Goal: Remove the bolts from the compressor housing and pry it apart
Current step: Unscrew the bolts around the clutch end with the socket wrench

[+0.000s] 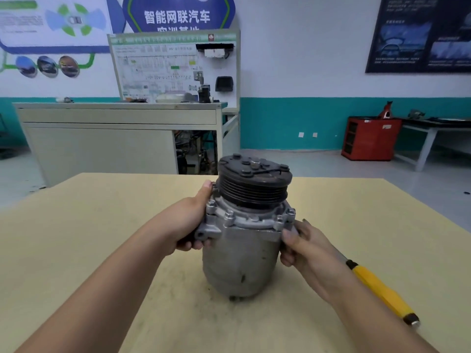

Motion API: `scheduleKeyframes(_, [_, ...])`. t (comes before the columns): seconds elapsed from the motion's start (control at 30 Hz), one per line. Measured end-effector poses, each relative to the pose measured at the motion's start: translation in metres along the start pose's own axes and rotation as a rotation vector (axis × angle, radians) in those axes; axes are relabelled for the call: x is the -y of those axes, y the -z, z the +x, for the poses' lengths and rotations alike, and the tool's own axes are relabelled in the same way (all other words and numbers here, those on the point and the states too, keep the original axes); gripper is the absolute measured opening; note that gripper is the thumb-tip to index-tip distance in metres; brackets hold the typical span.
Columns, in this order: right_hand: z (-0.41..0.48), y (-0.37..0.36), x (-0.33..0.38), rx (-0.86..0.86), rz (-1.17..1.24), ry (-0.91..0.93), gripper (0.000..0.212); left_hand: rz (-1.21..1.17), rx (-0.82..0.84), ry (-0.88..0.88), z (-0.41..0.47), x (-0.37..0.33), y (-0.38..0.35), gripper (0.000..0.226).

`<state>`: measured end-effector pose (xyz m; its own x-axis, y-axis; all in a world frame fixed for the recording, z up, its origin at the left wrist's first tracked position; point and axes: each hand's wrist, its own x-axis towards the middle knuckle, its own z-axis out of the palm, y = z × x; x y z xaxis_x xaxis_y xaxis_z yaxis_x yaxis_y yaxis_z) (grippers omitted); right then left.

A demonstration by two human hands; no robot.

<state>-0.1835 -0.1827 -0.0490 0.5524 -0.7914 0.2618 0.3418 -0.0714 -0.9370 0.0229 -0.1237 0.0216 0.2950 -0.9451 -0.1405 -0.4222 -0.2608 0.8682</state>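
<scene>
Hands clamp the compressor housing upright mid-table: left hand curls around the mounting ear with the thumb against the flange, right hand closes on the opposite flange edge. Bolts sit in the flange below the black pulley. Beside the right forearm lies a yellow-handled tool. Beyond, a blue wall sign reads 智能网联汽车.

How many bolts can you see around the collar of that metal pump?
4: two at the left, two at the right. The pulley may hide more behind.
</scene>
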Motion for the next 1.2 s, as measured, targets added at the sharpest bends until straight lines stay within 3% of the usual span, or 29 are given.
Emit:
scheduleKeyframes(0.1, [-0.001,0.004,-0.001,0.018,0.021,-0.021,0.056,0.016,-0.077,-0.041,-0.004,0.002,-0.007,0.083])
scheduleKeyframes(0.27, [-0.002,0.009,-0.009,-0.007,0.088,-0.065,0.076,-0.095,-0.171,-0.07,-0.008,0.012,-0.02,0.067])
scheduleKeyframes(0.4, [-0.001,0.007,-0.015,-0.016,0.086,-0.046,0.08,-0.07,-0.405,-0.222,-0.016,0.034,-0.028,0.062])
scheduleKeyframes(0.6, [0.002,0.004,-0.02,-0.003,0.092,-0.006,0.079,-0.495,-0.236,-0.213,-0.007,0.052,-0.056,0.067])
scheduleKeyframes(0.7, [0.003,0.003,-0.022,-0.017,0.077,-0.007,0.082,-0.445,-0.299,-0.282,-0.001,0.056,-0.071,0.085])
scheduleKeyframes(0.87, [0.002,0.017,-0.018,0.015,-0.193,-0.095,0.044,-0.5,-0.533,-0.386,0.008,0.053,-0.083,0.079])
scheduleKeyframes(0.93, [0.004,0.026,-0.014,0.016,-0.168,-0.159,0.042,-0.524,-0.574,-0.408,0.017,0.053,-0.082,0.073])
scheduleKeyframes(1.1, [0.009,0.041,0.001,-0.213,-0.054,-0.252,0.069,-0.545,-0.416,-0.435,0.037,0.062,-0.066,0.061])
scheduleKeyframes(1.2, [0.012,0.042,0.0,-0.333,-0.115,-0.163,0.063,-0.567,-0.297,-0.438,0.046,0.057,-0.056,0.048])
